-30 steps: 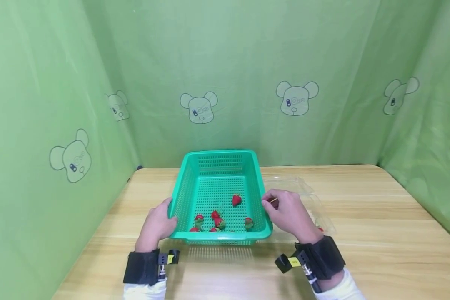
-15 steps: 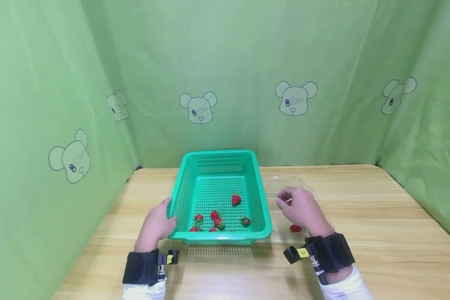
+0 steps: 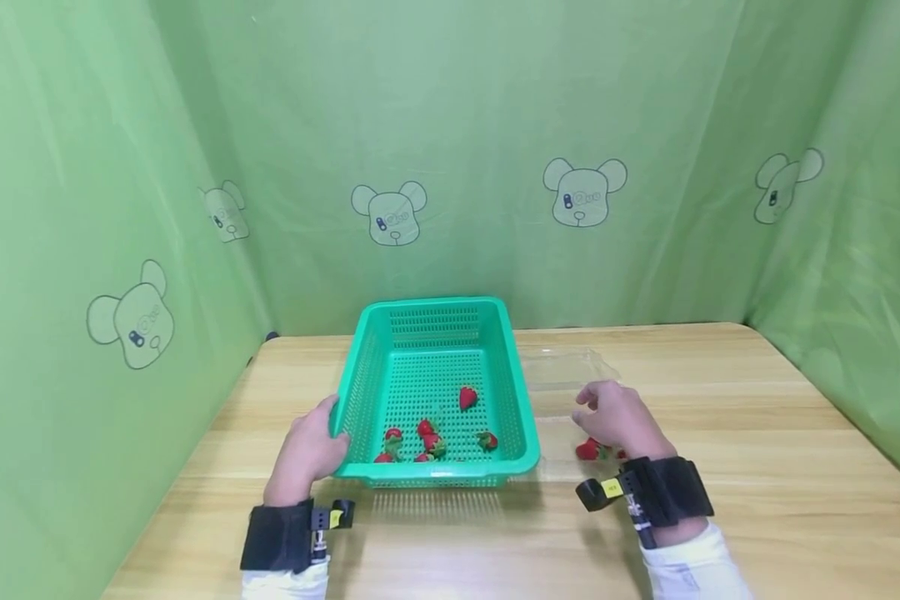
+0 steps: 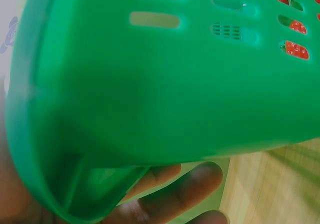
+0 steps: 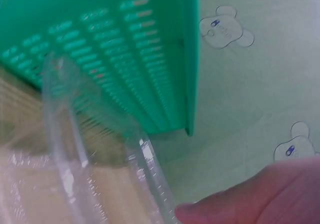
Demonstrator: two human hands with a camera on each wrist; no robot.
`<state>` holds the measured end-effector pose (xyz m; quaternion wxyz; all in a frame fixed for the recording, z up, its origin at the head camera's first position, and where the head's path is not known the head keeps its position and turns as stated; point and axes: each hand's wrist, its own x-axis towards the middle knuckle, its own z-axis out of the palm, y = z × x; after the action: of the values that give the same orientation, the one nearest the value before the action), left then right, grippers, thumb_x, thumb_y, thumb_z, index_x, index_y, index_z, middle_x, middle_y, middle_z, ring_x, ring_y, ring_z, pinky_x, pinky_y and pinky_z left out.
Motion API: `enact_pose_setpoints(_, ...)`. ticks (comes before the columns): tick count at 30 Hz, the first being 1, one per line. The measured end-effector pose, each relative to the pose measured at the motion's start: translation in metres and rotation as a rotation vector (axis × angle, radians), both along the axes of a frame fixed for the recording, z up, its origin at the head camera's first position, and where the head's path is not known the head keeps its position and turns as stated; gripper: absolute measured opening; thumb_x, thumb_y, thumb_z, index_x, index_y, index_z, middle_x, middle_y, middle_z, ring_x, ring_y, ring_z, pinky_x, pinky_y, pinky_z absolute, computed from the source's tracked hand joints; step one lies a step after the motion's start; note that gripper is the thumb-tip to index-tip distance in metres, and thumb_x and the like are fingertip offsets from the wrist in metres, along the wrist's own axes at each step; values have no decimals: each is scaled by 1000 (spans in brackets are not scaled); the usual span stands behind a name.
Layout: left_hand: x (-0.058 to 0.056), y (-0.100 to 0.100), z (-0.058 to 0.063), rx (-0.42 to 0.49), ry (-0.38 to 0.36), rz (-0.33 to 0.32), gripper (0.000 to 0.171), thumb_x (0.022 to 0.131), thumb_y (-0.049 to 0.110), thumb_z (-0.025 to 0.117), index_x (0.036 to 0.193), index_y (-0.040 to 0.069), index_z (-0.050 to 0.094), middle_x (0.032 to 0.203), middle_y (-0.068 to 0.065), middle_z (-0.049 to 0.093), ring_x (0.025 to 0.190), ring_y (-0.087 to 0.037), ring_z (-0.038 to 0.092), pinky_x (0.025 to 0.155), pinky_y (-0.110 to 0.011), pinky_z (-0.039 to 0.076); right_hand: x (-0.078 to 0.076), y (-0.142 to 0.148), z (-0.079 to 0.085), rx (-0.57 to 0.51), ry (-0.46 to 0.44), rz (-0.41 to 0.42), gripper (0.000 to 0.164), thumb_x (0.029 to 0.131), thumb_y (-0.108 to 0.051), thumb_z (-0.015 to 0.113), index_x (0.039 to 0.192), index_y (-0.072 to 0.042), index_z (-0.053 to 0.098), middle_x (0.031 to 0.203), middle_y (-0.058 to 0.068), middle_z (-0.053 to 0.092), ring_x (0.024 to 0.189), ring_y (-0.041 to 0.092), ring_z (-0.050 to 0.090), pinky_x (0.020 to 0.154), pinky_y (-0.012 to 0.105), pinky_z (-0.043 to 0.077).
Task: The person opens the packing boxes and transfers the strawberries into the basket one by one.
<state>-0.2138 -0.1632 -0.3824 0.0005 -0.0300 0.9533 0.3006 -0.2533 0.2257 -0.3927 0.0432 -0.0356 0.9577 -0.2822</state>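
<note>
A green plastic basket (image 3: 438,471) with a slotted wall holds several strawberries (image 3: 467,397), most of them near its front. My left hand (image 3: 309,446) grips its left rim near the front corner, with the thumb over the edge; the left wrist view has the fingers (image 4: 200,179) beneath the rim. My right hand (image 3: 621,417) is over a clear plastic box (image 3: 562,367) to the right of the basket, thumb and fingertips apart with nothing seen between them. Strawberries (image 3: 588,450) show under that hand. In the right wrist view its thumb (image 5: 220,204) lies at the box's edge (image 5: 150,169).
Both stand on a wooden table (image 3: 750,433). A green curtain (image 3: 480,150) printed with bear faces encloses its back and sides. Each wrist wears a black strap (image 3: 277,537) with a small camera.
My right hand has moved right, from the basket's right rim to over the clear box. One strawberry at the basket's front right has rolled slightly left. The left hand keeps its grip.
</note>
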Motion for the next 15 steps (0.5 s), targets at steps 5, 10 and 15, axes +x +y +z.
enact_pose_setpoints(5, 0, 0, 0, -8, 4, -6, 61, 90, 9, 52, 145, -3, 28, 137, -34, 45, 115, -43, 49, 94, -59, 42, -4, 3, -9, 6, -44, -13, 35, 87, -13, 62, 114, 9, 57, 107, 30, 58, 68, 25, 56, 60, 37, 47)
enact_pose_setpoints(10, -1, -1, -1, -14, 4, -9, 61, 90, 9, 53, 145, -3, 29, 137, -34, 45, 115, -43, 49, 94, -59, 42, -7, 5, -17, 15, -61, -30, 33, 85, -8, 58, 113, 10, 58, 93, 24, 61, 62, 23, 54, 54, 33, 44)
enact_pose_setpoints(15, 0, 0, -1, -13, 10, -9, 61, 90, 9, 53, 144, -4, 29, 136, -34, 46, 112, -42, 50, 93, -59, 42, -10, 8, -23, 19, -87, -47, 29, 83, -4, 54, 108, 9, 58, 83, 17, 61, 67, 26, 55, 57, 34, 43)
